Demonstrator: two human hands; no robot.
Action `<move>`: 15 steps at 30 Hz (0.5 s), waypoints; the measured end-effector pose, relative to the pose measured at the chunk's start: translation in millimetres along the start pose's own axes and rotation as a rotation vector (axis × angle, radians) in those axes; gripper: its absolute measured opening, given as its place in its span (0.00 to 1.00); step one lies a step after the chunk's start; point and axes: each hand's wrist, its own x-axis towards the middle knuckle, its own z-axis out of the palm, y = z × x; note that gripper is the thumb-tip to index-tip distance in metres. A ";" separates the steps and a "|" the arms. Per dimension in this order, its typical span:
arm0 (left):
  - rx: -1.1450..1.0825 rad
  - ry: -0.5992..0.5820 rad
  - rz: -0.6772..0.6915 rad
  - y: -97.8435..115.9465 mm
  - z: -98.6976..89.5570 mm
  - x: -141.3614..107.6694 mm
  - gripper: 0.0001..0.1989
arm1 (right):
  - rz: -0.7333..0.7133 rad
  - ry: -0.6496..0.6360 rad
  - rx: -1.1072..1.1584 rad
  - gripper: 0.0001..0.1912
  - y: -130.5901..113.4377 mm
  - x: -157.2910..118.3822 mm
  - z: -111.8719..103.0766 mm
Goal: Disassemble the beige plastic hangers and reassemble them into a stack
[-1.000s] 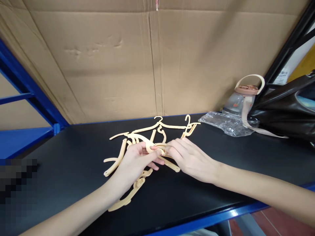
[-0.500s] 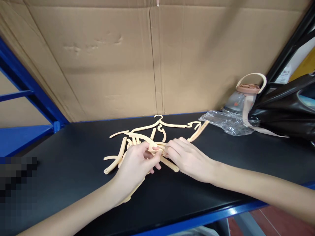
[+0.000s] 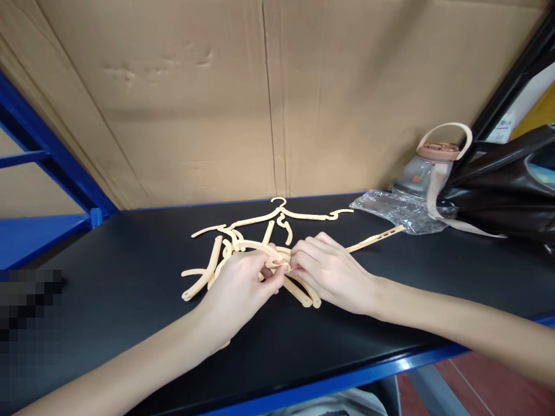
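Cream plastic parts of folding clothes hangers lie in a loose pile on the black tabletop. My left hand (image 3: 247,277) is closed, thumb and fingers pinching a curved hanger arm (image 3: 260,247). Close against it, my right hand (image 3: 333,274) is closed with its fingertips on a hanger part at the same spot; the join is largely hidden by the fingers. A slotted hanger strip (image 3: 377,237) sticks out to the right from behind my right hand. Below the hands, two curved arms (image 3: 303,292) show their rounded ends. Behind them lies an opened hanger (image 3: 303,215) with its hook toward the cardboard.
Loose hanger pieces (image 3: 211,271) lie left of my hands. At the back right stand a clear bottle (image 3: 422,173) with a strap and a crumpled plastic bag (image 3: 390,211). Cardboard (image 3: 173,104) walls the back; a blue frame (image 3: 65,156) rises at left.
The slotted strip by my right hand has swung outward, lower and farther right. A second curved end now shows below the hands. Both hands stay together, still pinching.
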 end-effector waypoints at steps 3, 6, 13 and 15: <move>0.019 0.005 0.052 1.4 0.0 -0.7 0.12 | 0.054 0.000 0.119 0.12 0.1 -0.1 -0.5; 0.043 -0.007 0.106 0.0 0.0 -0.1 0.16 | 0.090 -0.004 0.230 0.10 1.2 -1.1 -0.5; -0.077 -0.093 -0.001 -9.0 -4.4 2.5 0.18 | 0.248 -0.012 0.446 0.07 0.0 -1.3 -5.2; -0.110 -0.108 -0.040 -10.8 -5.6 2.2 0.19 | 0.288 -0.007 0.465 0.07 -1.8 -1.0 -5.9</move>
